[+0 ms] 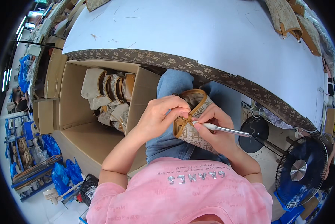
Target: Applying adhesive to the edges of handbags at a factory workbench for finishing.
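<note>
Both hands work in the lap: left hand [163,114] pinches patterned bag [193,128], right hand [216,125] grips metal tool [221,129].

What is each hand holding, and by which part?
The left hand pinches the tan trim at the top edge of a small patterned bag. The right hand grips a slim metal tool near its front end.

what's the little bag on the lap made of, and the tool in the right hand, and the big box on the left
The small bag looks like printed coated fabric, beige with a geometric pattern, edged in smooth tan leather-like trim; real or synthetic cannot be told. The tool in the right hand has a shiny silver shaft, likely metal, with a white tip. The box is plain brown cardboard, matte, flaps open.
</note>
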Available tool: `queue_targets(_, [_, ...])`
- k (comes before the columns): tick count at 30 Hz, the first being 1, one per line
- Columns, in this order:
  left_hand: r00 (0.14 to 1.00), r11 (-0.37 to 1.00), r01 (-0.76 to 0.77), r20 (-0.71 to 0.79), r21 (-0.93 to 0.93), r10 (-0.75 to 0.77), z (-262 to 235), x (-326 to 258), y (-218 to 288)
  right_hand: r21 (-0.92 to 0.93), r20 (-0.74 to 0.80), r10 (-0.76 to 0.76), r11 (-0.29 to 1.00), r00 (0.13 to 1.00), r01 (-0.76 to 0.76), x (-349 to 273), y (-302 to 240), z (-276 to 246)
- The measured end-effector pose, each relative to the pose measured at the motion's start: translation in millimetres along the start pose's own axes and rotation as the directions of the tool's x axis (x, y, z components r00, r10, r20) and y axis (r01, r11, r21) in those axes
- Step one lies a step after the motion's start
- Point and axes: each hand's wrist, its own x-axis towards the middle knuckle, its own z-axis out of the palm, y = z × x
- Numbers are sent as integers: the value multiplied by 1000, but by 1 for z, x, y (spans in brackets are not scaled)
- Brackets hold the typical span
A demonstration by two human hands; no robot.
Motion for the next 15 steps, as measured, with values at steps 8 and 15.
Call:
queue_targets(8, [998,992,54,-20,-116,-57,4,-3,-4,-27,-22,-30,999,999,29,1,-3,3])
queue_targets(15, [998,993,51,-18,-105,-53,5,-3,-4,-28,-42,-32,999,999,30,-1,-5,4])
